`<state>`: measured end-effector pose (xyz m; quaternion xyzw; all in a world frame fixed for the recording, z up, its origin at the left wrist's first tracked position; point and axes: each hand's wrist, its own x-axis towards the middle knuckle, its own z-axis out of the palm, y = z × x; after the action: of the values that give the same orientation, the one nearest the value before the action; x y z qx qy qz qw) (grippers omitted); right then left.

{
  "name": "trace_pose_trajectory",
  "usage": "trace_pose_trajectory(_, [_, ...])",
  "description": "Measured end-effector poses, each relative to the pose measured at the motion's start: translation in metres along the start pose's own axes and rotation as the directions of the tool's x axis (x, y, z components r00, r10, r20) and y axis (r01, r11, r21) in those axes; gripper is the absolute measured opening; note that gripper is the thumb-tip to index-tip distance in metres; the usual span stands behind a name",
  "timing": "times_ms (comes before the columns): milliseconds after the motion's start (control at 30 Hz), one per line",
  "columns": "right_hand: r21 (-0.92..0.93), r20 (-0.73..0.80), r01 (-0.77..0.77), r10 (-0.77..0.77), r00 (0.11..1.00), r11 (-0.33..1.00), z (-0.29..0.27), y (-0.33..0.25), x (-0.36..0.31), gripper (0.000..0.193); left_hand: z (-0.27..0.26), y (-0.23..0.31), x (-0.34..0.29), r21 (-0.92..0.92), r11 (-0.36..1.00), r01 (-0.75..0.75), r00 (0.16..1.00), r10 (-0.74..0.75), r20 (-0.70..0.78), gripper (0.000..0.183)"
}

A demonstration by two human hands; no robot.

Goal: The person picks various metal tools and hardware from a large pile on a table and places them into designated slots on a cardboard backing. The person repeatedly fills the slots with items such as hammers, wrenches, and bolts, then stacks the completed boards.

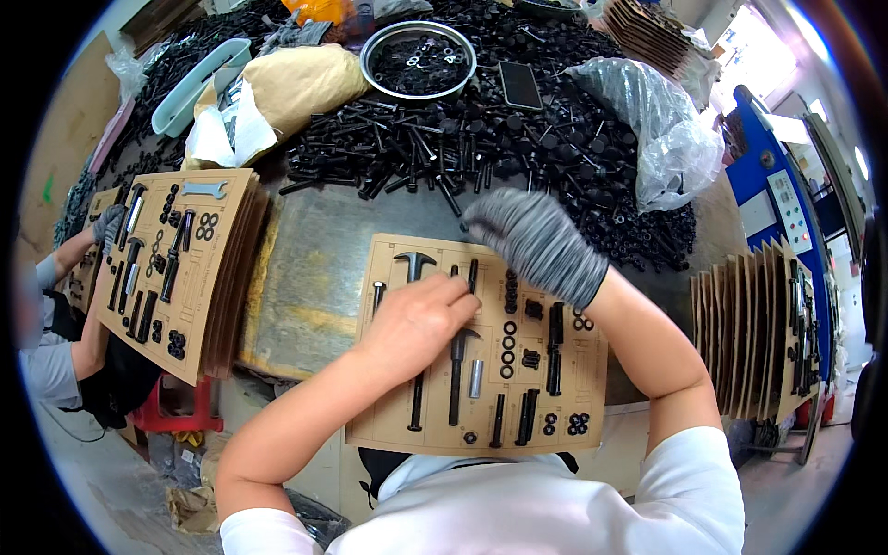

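A brown cardboard sheet (575,407) lies in front of me, with black bolts, nuts, washers and a silver sleeve (475,379) set on it in rows. My left hand (418,322), bare, rests over its upper left part with the fingers curled together; what they hold, if anything, is hidden. Just above the fingertips shows a black bolt (473,275). Beside that hand lies a long T-headed black bolt (457,384). My right hand (536,242), in a grey striped glove, is over the sheet's top edge, fingers pinched at the end of a black bolt (450,197) by the pile.
A large pile of black bolts (388,148) covers the table's far side, with a round metal bowl (418,92), a phone (520,85), a paper sack (305,88) and a plastic bag (661,129). Filled cardboard stacks (222,277) stand left and right. A co-worker's gloved hand (108,225) is far left.
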<state>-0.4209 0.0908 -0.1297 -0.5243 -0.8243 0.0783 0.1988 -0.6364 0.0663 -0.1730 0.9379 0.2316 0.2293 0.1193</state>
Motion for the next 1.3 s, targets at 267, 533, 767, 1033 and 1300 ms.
trace_pose_trajectory(267, [0.146,0.198,-0.123,0.093,0.976,0.982,0.025,0.003,-0.033,0.025,0.027,0.002,-0.002,0.033,0.999,-0.011,0.998,0.009,0.066,0.010])
trace_pose_trajectory(533, [0.095,0.073,-0.226,0.219,0.973,0.970,0.054,0.024,-0.043,0.033,0.016,0.001,0.016,-0.042,0.989,0.143,0.987,-0.140,0.079,0.093])
trace_pose_trajectory(767, [0.096,0.061,-0.214,0.209,0.976,0.972,0.057,0.019,-0.056,0.033,0.017,-0.007,0.034,-0.115,0.972,0.206,0.937,-0.162,0.309,0.115])
trace_pose_trajectory(1033, [0.027,0.041,-0.145,0.144,0.989,0.989,0.041,0.022,-0.060,0.033,0.019,-0.007,0.044,-0.098,0.971,0.216,0.930,-0.175,0.322,0.107])
trace_pose_trajectory(1300, [-0.159,-0.278,-0.403,0.351,0.894,0.901,-0.014,0.106,-0.040,0.021,0.006,-0.037,0.126,-0.103,0.950,0.295,0.954,-0.300,-0.032,0.027])
